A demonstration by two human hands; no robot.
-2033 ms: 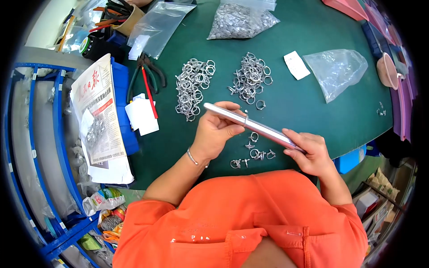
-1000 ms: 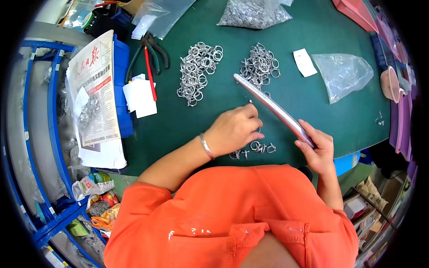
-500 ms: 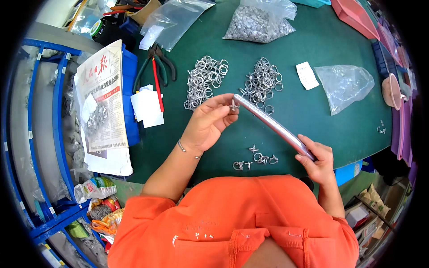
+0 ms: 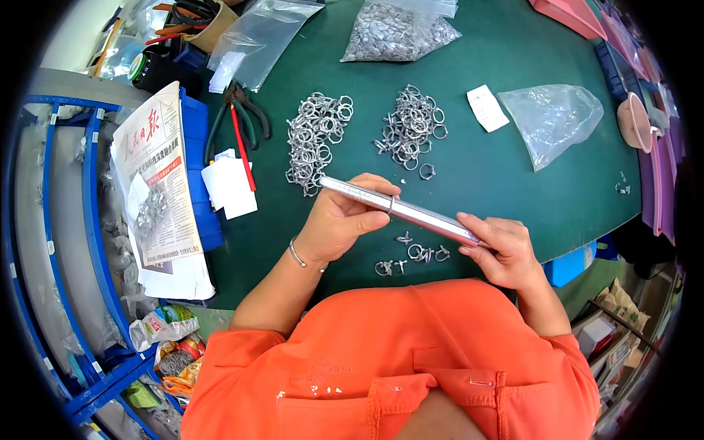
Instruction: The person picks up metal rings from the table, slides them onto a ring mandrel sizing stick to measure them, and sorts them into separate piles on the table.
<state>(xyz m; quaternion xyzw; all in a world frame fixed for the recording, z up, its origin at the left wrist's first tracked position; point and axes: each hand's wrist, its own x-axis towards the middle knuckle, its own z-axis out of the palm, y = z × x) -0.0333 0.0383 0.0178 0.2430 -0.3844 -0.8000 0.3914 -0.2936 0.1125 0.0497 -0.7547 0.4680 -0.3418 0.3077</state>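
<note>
My right hand is closed round the thick end of a silvery ring mandrel, which slants up to the left over the table. A metal ring sits around the mandrel near its middle. My left hand pinches that ring between thumb and fingers, and the mandrel's thin end passes across the hand. Just below lies a small group of loose rings. Beyond the hands are two heaps of silver rings, a left heap and a right heap.
Pliers and a red pen-like stick lie at the left by white paper slips. A newspaper rests on a blue bin. A bag of metal pieces is at the back; a clear bag lies right.
The ring has gone from beside the mandrel's tip, in my left fingers, to around its middle. The mandrel now lies flatter, with its thin end further left. The camera view has shifted slightly.
</note>
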